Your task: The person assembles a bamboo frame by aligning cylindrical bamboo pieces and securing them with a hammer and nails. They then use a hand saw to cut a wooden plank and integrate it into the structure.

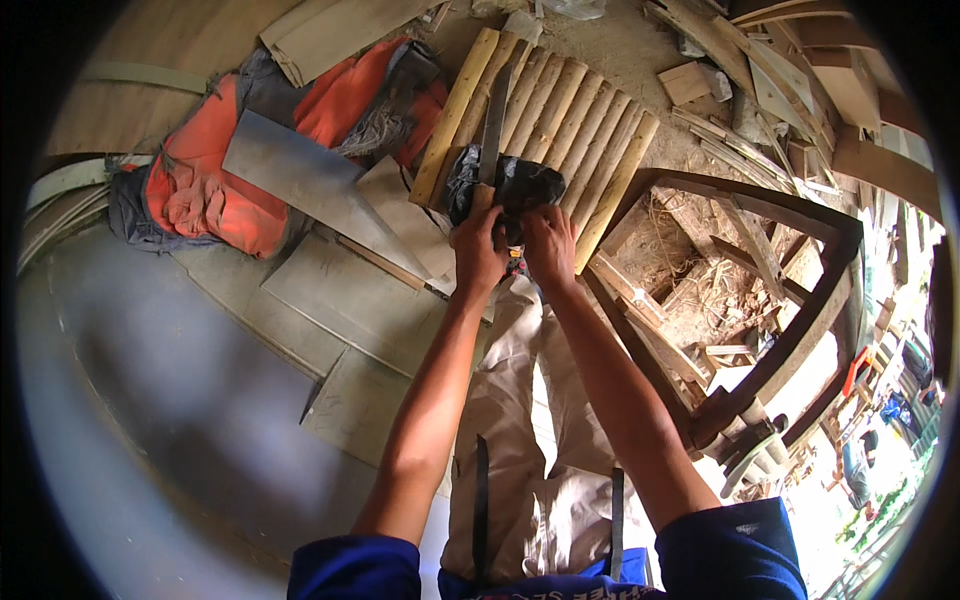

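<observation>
In front of me, a long-bladed knife (494,125) with a wooden handle points away over a slatted wooden rack. My left hand (480,248) is closed at the end of that handle, its thumb toward the middle. Beside it, a crumpled black plastic bag (533,184) lies over the rack's near part and partly under the blade. My right hand (550,243) has its fingers curled at the bag's near edge, seeming to pinch it. Between my hands sits a small yellow, red and black item (516,262), too small to identify.
The slatted wooden rack (570,110) stands ahead. To the left are orange and dark cloth (215,190), loose boards (290,180) and a large grey sheet (200,400). A dark wooden frame (780,385) leans at the right, with wood scraps (690,265) around it.
</observation>
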Available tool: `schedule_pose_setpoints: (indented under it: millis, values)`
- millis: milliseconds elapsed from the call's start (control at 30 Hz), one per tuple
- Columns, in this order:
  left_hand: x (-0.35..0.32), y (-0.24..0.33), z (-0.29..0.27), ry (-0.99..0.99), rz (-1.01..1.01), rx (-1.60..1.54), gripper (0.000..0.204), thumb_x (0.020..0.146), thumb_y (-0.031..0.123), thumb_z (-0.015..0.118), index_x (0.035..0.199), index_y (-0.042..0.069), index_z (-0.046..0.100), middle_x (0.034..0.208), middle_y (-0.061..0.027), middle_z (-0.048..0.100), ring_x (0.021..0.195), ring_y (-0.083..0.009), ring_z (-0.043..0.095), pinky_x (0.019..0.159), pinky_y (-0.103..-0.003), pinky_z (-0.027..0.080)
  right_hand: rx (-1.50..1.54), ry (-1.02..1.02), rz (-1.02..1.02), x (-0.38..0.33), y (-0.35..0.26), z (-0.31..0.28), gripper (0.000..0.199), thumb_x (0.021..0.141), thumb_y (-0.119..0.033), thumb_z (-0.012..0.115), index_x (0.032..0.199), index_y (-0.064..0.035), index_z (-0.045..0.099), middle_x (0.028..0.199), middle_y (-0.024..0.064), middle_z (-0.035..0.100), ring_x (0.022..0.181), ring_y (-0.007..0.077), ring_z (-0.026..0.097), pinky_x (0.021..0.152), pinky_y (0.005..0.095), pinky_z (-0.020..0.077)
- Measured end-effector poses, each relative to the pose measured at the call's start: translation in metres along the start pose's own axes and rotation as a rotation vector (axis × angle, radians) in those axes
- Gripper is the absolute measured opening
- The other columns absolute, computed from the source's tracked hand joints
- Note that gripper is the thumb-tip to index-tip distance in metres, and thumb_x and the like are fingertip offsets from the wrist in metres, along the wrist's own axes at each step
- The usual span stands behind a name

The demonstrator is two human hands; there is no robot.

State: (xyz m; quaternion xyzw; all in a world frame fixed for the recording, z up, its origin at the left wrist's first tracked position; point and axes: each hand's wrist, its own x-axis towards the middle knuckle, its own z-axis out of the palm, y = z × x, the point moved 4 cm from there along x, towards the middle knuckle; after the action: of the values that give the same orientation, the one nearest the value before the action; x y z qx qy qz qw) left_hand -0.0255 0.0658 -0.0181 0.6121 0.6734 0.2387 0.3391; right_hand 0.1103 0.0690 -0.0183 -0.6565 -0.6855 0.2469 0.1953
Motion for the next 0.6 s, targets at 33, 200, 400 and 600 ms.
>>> schedule_pose_setpoints:
  millis: [33,200,400,600]
  values:
    - [0.0,0.011,-0.006,0.085,0.096,-0.045,0.028,0.081,0.001,0.062,0.108,0.001,0.064,0.098,-0.0174,0.065,0.091,-0.0359,0.062,0.08,-0.043,0.049,0.055,0.043,0.055,-0.004,-0.002,-0.009,0.014,0.082,-0.013,0.062,0.095,-0.013,0.067,0.102,0.0077,0.058,0.1,0.028,0.054,0.083,0.0404,0.0382]
    - [-0.008,0.061,-0.027,-0.015,0.147,-0.212,0.022,0.079,0.0,0.066,0.1,0.002,0.069,0.095,-0.0144,0.068,0.088,-0.0325,0.064,0.078,-0.039,0.05,0.226,0.166,0.177,-0.02,-0.016,-0.062,0.011,0.082,-0.008,0.068,0.092,-0.0037,0.07,0.095,0.0141,0.063,0.092,0.0322,0.061,0.082,0.0412,0.0478]
    - [-0.023,0.152,-0.067,-0.232,0.279,-0.203,0.018,0.076,0.004,0.073,0.094,0.002,0.07,0.09,-0.0117,0.069,0.086,-0.0297,0.064,0.077,-0.037,0.05,0.446,0.239,0.206,-0.05,-0.057,-0.165,0.013,0.084,-0.005,0.065,0.097,-0.0023,0.068,0.098,0.0158,0.06,0.092,0.0329,0.061,0.08,0.0407,0.0488]
    - [-0.066,0.264,-0.096,-0.49,0.226,-0.4,0.025,0.087,0.022,0.069,0.102,0.003,0.069,0.093,-0.0085,0.069,0.077,-0.0147,0.064,0.07,-0.028,0.049,0.226,0.444,0.154,-0.123,-0.101,-0.309,0.036,0.081,-0.001,0.067,0.116,-0.0041,0.061,0.11,0.0174,0.057,0.103,0.0328,0.058,0.085,0.0363,0.0497]
